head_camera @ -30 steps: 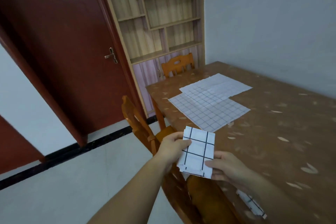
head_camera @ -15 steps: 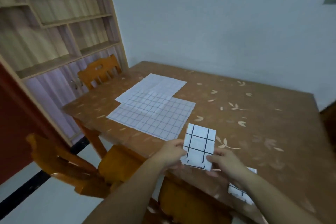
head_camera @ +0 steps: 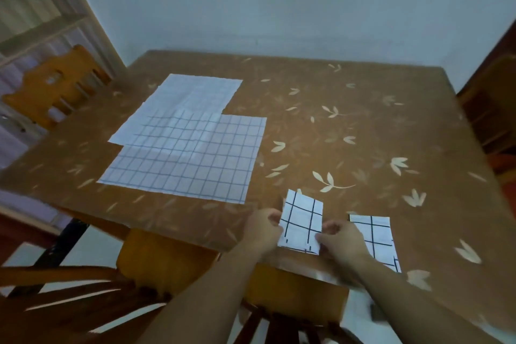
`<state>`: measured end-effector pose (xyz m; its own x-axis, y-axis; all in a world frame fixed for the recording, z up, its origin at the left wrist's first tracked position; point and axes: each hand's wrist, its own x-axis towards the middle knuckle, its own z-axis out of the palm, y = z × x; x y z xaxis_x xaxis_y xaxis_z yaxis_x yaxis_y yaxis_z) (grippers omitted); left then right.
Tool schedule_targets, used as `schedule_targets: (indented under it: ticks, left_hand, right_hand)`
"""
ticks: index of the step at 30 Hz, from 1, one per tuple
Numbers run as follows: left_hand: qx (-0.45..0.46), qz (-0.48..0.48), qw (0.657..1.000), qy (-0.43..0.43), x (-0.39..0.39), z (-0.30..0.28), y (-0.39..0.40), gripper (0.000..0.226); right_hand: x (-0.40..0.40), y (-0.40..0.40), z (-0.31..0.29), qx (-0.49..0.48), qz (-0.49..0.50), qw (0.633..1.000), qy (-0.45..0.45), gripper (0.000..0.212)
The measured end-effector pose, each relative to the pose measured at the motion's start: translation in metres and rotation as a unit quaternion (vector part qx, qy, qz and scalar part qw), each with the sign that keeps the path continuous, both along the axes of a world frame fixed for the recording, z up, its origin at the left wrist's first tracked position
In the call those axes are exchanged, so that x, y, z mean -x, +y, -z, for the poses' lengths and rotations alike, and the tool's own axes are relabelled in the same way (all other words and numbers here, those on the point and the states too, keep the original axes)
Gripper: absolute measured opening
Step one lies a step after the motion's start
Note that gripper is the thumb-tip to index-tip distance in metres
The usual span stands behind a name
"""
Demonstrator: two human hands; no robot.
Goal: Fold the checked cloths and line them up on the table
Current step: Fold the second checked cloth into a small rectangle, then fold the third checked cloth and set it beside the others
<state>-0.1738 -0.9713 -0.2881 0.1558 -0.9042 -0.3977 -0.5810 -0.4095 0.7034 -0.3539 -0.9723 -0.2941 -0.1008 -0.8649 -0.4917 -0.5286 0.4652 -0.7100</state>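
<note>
Orange-brown wooden chair at far left, tucked against the leaf-patterned desk. Just right of it, two unfolded checked cloths spread flat on the desk: the far unfolded cloth pale with faint lines, the near unfolded cloth overlapping its near edge, blue grid plain.

Further right, near the desk's front edge, left hand pinching the left side of the folded cloth, thumb on top, fingers curled beneath. Folded cloth white with bold black check lines, a small tidy rectangle, long axis running away from the body, near end low over or touching the desk, too close to call. Right hand pinching the near right corner of the same cloth, fingers curled on it.

Immediately right again, partly behind the right wrist, an already placed folded cloth, same black check, flat on the desk, long axis likewise pointing away. A narrow strip of bare desk between the two. Likely next: lowering the held cloth parallel to its neighbour, near edges level, right hand the nearer one for judging that gap.
</note>
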Motion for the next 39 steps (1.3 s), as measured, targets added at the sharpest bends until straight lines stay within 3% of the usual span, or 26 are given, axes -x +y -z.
schedule_targets:
  ticks: [10,15,18,28,33,39]
  left_hand:
    - [-0.032,0.065,0.994,-0.085,-0.001,0.038,-0.005,0.018]
    - [-0.028,0.099,0.986,-0.131,-0.011,0.028,-0.004,0.016]
    - [-0.022,0.099,0.985,-0.142,-0.039,0.009,-0.006,0.023]
    - [0.059,0.066,0.981,-0.172,-0.207,-0.054,-0.035,0.027]
    - [0.094,0.115,0.968,-0.202,-0.301,-0.046,-0.059,0.036]
    - [0.133,0.160,0.927,-0.312,-0.381,-0.033,-0.090,0.042]
  right_hand:
    - [-0.001,-0.004,0.031,0.012,-0.069,0.994,0.089,0.008]
    - [-0.002,-0.007,0.027,0.035,-0.073,0.988,0.134,0.002]
    - [-0.012,-0.013,0.011,0.086,-0.072,0.980,0.162,0.009]
    - [-0.151,-0.056,-0.048,0.223,-0.159,0.944,0.184,0.009]
    - [-0.227,-0.060,-0.051,0.224,-0.165,0.926,0.255,0.028]
    - [-0.293,-0.079,-0.048,0.204,-0.235,0.872,0.378,0.049]
